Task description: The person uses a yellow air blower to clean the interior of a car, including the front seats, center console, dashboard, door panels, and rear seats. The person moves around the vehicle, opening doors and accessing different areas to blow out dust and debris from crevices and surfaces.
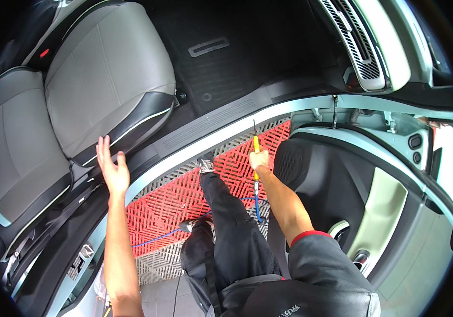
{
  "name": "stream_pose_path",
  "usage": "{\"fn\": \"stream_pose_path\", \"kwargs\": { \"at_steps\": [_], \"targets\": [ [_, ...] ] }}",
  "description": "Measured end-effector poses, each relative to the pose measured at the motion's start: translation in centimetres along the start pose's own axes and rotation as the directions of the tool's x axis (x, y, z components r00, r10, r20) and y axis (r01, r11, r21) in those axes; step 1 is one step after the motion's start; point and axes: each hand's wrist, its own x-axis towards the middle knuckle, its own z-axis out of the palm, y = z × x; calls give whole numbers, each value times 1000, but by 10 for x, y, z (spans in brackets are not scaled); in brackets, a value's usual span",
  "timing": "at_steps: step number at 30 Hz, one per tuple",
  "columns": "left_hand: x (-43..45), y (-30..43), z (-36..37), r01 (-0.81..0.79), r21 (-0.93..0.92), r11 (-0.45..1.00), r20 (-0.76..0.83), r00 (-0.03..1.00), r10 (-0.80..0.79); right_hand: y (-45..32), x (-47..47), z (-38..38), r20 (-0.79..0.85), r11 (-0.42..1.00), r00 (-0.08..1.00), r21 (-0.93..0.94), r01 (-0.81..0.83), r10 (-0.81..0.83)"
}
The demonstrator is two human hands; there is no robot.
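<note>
My right hand [259,159] grips a yellow air blow gun [256,144], its thin dark nozzle pointing away from me towards the car's door sill [226,126]. A metal coupling joins the gun's lower end to a blue air hose [258,208], which runs down to the floor. Held up with fingers spread, my left hand [115,170] has nothing in it. It appears in front of the lower side of the grey front seat [109,67]; whether it touches the seat I cannot tell.
An opened car door [329,170] stands at my right, joined by a door check strap [335,113]. Red and grey slotted floor tiles [163,202] lie under my feet, with hose across them. Beyond the sill is a black floor mat [226,75]; the dashboard [389,43] is upper right.
</note>
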Motion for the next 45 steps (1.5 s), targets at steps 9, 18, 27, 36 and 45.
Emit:
{"fn": "stream_pose_path", "kwargs": {
  "at_steps": [9, 18, 27, 36, 45],
  "targets": [
    [-279, -70, -21, 401, -206, 893, 557, 798, -230, 49, 29, 31, 141, 980, 985, 155, -122, 101],
    [-612, -143, -111, 888, -334, 317, 477, 449, -755, 14, -191, 63, 704, 939, 621, 252, 233, -343],
    [-740, -129, -207, 675, -729, 113, 184, 352, -918, 13, -354, 32, 728, 695, 443, 64, 716, -523],
    [-883, -118, -104, 717, -633, -291, 367, -53, -929, -65, -346, -31, 476, 738, 576, 300, 605, -665],
    [-785, -28, -75, 702, -668, 246, 234, 513, -826, -256, -218, -113, 296, 705, 640, 307, 639, -709]
  ]
}}
